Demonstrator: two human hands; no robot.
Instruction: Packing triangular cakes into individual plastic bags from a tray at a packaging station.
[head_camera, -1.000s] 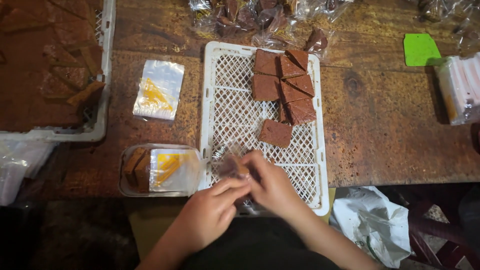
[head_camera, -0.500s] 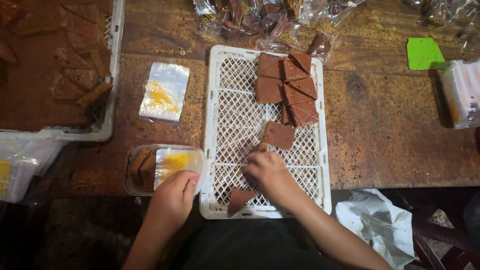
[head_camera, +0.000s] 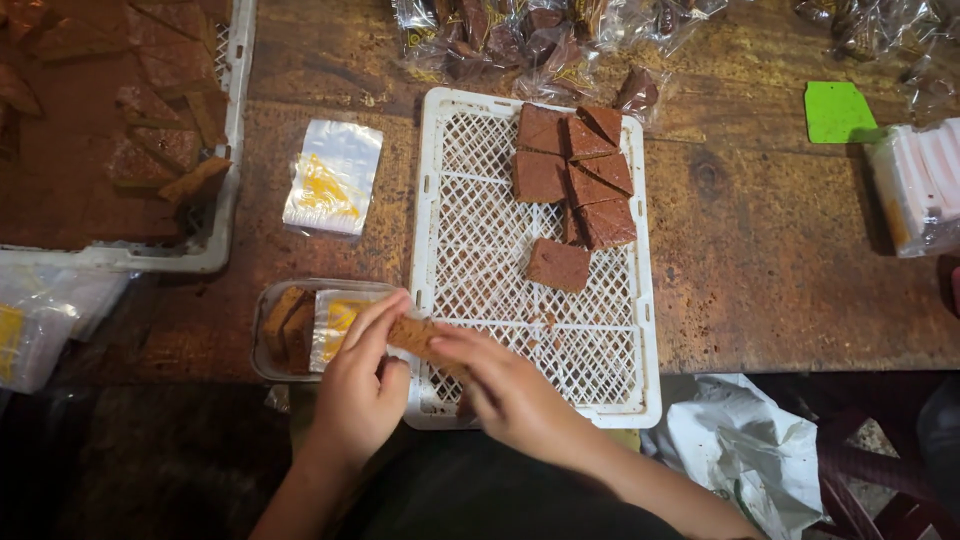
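Over the near edge of a worn, stained wooden table (head_camera: 780, 290), both hands meet at a single brown slab (head_camera: 412, 335). That slab is a flat, rough-surfaced rectangle with a crumbly orange-brown edge, held just above the lower left corner of a white plastic lattice tray (head_camera: 445, 250). The left hand (head_camera: 362, 385) curls its fingers over the slab's left end, gripping it, while the right hand (head_camera: 505, 390) pinches the slab's right end between thumb and fingertips. Whether a thin clear film surrounds the slab cannot be told.

Just left of the hands sits a shallow clear plastic tub (head_camera: 262, 345) holding two brown pieces on edge and a glossy clear bag with a yellow print (head_camera: 335, 320). A second flat bag of the same kind (head_camera: 333, 178) lies on the wood farther up. On the tray's open mesh, a cluster of dark brown wedges and squares (head_camera: 572, 170) lies at the far right, with one separate square (head_camera: 558, 265) lower down. A large white crate (head_camera: 215, 235) at the left holds a broad brown sheet and cut chunks. Crinkled clear packets of wrapped pieces (head_camera: 520, 35) pile at the far edge, and a smooth green scraper (head_camera: 838, 112) lies to the right.
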